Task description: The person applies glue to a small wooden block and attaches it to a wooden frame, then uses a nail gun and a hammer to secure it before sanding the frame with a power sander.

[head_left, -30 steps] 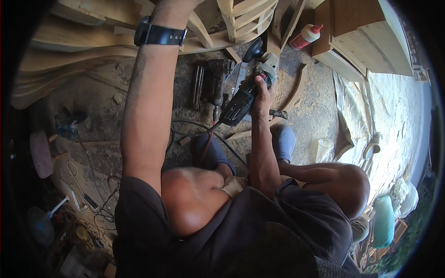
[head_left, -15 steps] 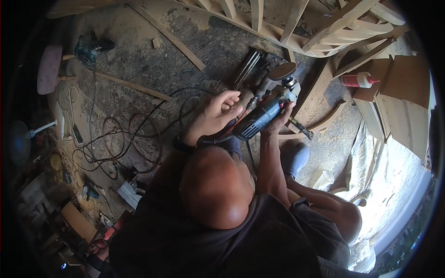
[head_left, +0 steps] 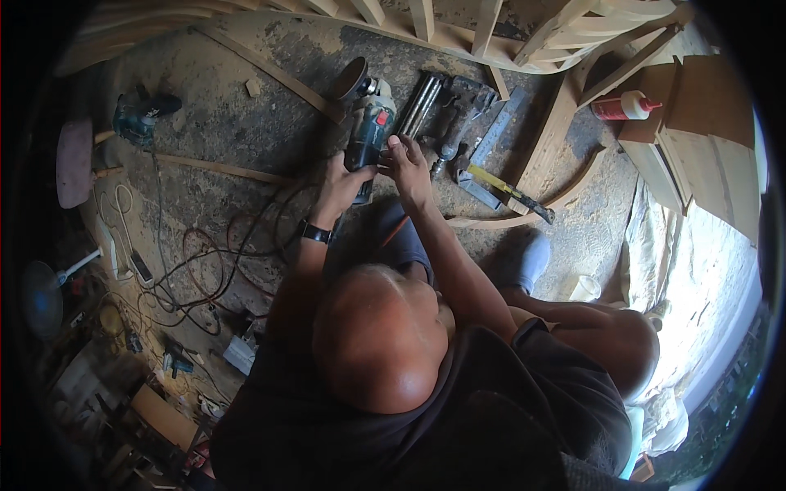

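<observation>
My left hand (head_left: 336, 190), with a dark watch at its wrist, is closed round the rear of an angle grinder (head_left: 373, 123). The grinder has a dark blue-green body, a grey head and a red switch. A round brown disc (head_left: 350, 79) is fitted to its head and tilts toward the left. At the grinder's right side, my right hand (head_left: 408, 170) has its fingers bent in against the body. To the right lie a dark tool with silver tubes (head_left: 422, 105), a metal ruler (head_left: 498, 127) and a yellow-and-black tool (head_left: 509, 190).
Wooden ribs of a curved frame (head_left: 483, 29) run along the far side. Tangled cords and hoses (head_left: 205, 262) cover the floor at left, below a teal power tool (head_left: 139, 119). Thin wood strips (head_left: 270, 69) lie about. A red bottle (head_left: 624, 106) stands by boards at right.
The angle grinder has moved left and turned, its disc now toward the far left. My left hand, open before, now grips it. My right hand has moved left with it.
</observation>
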The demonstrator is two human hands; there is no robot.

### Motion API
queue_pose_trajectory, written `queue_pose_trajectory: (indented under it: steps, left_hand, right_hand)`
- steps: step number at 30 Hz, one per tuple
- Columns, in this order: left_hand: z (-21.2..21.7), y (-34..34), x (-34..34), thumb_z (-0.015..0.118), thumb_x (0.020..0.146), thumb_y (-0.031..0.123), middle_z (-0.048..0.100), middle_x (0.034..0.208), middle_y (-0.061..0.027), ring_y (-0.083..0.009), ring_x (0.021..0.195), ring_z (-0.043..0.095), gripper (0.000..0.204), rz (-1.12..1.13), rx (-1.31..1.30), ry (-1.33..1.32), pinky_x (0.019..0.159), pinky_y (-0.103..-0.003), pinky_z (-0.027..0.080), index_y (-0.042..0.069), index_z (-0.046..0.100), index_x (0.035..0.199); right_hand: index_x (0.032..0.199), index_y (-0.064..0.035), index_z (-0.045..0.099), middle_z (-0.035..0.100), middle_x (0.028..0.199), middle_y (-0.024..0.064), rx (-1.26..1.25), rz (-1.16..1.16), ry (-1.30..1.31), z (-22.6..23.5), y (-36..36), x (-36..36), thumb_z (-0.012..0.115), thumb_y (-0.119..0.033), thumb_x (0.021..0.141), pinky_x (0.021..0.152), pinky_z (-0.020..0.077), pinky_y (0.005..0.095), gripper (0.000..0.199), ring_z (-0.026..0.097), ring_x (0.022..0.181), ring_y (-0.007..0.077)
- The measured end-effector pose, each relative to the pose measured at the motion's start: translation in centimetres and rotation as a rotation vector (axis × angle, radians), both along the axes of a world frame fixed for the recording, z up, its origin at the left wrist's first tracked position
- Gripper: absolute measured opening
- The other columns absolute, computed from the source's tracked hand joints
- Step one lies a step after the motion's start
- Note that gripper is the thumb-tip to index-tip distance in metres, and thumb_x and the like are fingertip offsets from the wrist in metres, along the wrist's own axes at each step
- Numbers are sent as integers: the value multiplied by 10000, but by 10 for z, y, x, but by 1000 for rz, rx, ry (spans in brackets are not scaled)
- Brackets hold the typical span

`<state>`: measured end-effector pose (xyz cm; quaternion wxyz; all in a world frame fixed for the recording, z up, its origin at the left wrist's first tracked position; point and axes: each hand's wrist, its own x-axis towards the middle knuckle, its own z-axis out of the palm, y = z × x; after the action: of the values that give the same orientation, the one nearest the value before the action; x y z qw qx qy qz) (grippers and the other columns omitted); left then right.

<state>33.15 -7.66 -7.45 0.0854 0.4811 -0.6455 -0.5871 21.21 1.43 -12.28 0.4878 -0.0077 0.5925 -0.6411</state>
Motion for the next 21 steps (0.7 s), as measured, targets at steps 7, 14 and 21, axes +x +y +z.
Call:
queue_pose_trajectory:
  steps: [7,14,21]
  left_hand:
    - [-65,-82,-33,850,707,296,714,953,-299,-437,915,716,609,-26,-457,-315,828,-462,549,-145,614,1054]
    - [-106,-124,-76,861,725,361,721,1063,-289,-454,1013,701,691,25,-642,-449,906,-504,548,-89,623,1193]
    - [-115,-110,-96,858,739,478,685,1212,-289,-454,1125,662,836,80,-684,-609,977,-508,526,-47,589,1332]
  right_hand:
    - [941,-9,666,685,797,50,-46,-228,85,11,20,-35,781,-112,915,630,510,258,157,638,685,99]
    - [807,-18,694,712,742,35,-55,-300,175,18,41,-69,780,-156,925,668,509,260,201,647,687,97]
    - [849,-5,695,730,777,44,-69,-348,103,19,40,-81,766,-171,940,679,526,250,203,670,718,96]
